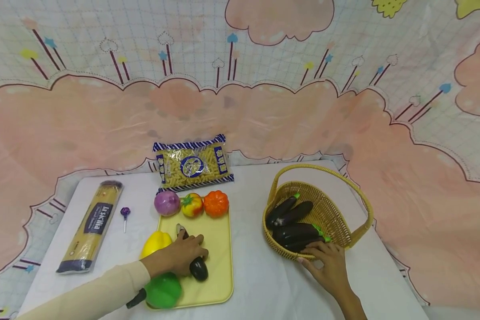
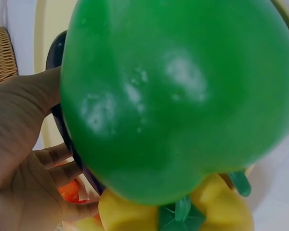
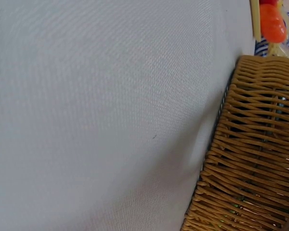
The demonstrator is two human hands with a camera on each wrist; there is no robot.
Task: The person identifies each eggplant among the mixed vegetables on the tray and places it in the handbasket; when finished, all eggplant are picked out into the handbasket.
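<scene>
My left hand (image 1: 182,255) grips a dark purple eggplant (image 1: 198,270) lying over the yellow tray (image 1: 218,284). In the left wrist view, the thumb crosses the eggplant (image 2: 58,50) and the fingers are on its other side; a green bell pepper (image 2: 178,96) hides much of it. Beside that hand are a yellow bell pepper (image 1: 156,243) and the green one. On the right, my right hand (image 1: 330,266) holds the near rim of a wicker basket (image 1: 336,213), fingers inside and thumb outside. Several eggplants (image 1: 296,233) lie in the basket. The right wrist view shows mostly tablecloth and basket weave.
A purple onion (image 1: 167,203), a red-yellow tomato-like vegetable (image 1: 192,205) and an orange pumpkin (image 1: 216,204) line the tray's far edge. Behind them is a pasta bag (image 1: 194,164). A spaghetti pack (image 1: 92,226) and a lollipop (image 1: 125,213) lie left. The basket's handle (image 1: 324,168) arches up.
</scene>
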